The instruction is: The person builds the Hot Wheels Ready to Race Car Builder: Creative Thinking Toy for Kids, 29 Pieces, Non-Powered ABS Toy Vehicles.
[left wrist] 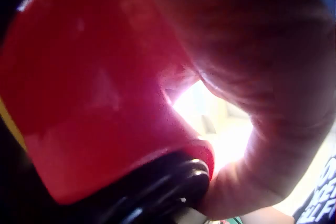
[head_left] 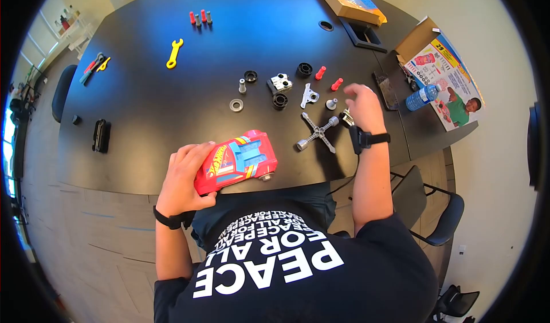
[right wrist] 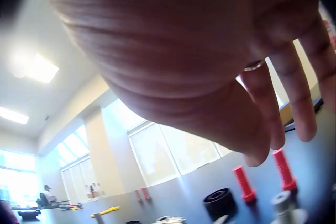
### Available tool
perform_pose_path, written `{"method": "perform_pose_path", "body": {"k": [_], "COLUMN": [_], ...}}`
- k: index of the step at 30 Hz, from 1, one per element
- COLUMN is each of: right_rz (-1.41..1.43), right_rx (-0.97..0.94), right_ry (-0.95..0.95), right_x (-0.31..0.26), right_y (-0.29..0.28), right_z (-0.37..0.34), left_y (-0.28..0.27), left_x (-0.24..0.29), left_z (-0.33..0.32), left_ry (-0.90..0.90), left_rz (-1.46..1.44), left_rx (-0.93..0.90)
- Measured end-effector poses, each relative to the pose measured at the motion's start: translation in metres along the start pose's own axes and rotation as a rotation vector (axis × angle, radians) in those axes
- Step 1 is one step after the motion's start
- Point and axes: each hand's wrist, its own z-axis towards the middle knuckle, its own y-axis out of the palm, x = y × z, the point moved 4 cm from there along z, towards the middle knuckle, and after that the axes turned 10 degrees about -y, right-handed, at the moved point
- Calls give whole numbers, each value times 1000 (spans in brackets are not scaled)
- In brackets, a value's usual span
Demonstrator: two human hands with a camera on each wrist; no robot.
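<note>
My left hand (head_left: 186, 171) grips the rear end of a red toy car (head_left: 238, 160), its fingers over the body and the thumb at the near side. In the left wrist view the red body (left wrist: 89, 87) fills much of the frame, a black wheel (left wrist: 163, 187) below it. Over the table's right part, my right hand (head_left: 365, 108) hangs with loosely extended fingers and nothing between them. A small metallic-looking part (head_left: 346, 117) lies beside it, partly hidden. Close by are a grey cone-shaped piece (head_left: 331, 103), red bolts (right wrist: 244, 184) and a grey four-way lug wrench (head_left: 317, 133).
Black wheels (head_left: 304, 70), a white engine-like piece (head_left: 280, 82) and a white bracket (head_left: 309, 95) lie mid-table. A yellow wrench (head_left: 175, 54) is farther left. On the right stand a water bottle (head_left: 423, 97) and a toy box (head_left: 444, 77); an open carton (head_left: 349, 2) sits behind.
</note>
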Motion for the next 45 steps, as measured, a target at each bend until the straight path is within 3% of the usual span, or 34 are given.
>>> {"method": "perform_pose_path", "body": {"k": [3,7,12,14,16,18,20,22,25,29,37,41,45], "right_rz": [53,48,60,142,414,795,725,712,536,512,783,606,833], "right_rx": [-111,-5,-161,-31,99,91,-80,-122,-232,-287,-119,-22,-60], "right_ry": [242,128,123,114,54,-43,-298,-538,-523,-498,-380,-449,-265], "right_x": [29,40,34,43,4,-61,-122,-160,-175,-176,-164,-170,-165], "right_y": [5,16,8,8,-6,-7,-6,11,40,44,66,56,52], "right_z": [-23,-44,-54,-59,-55,-52,-54,-55,-59,-58,-73,-76,-72], "left_y": [3,4,8,11,13,15,16,17,17,17,16,20,21], "left_x": [-3,2,8,9,11,12,14,14,14,17,15,15,14], "left_z": [-3,4,14,17,17,17,18,20,19,15,16,18,18], "left_ry": [-13,12,16,3,16,-4,-2,-13,-16,-21,-2,11,9], "left_rz": [-13,12,51,45,71,64,63,55,46,64,79,55,41], "left_rx": [14,-11,-82,-65,-42,-47,-59,-62,-76,-54,-33,-33,-15]}}
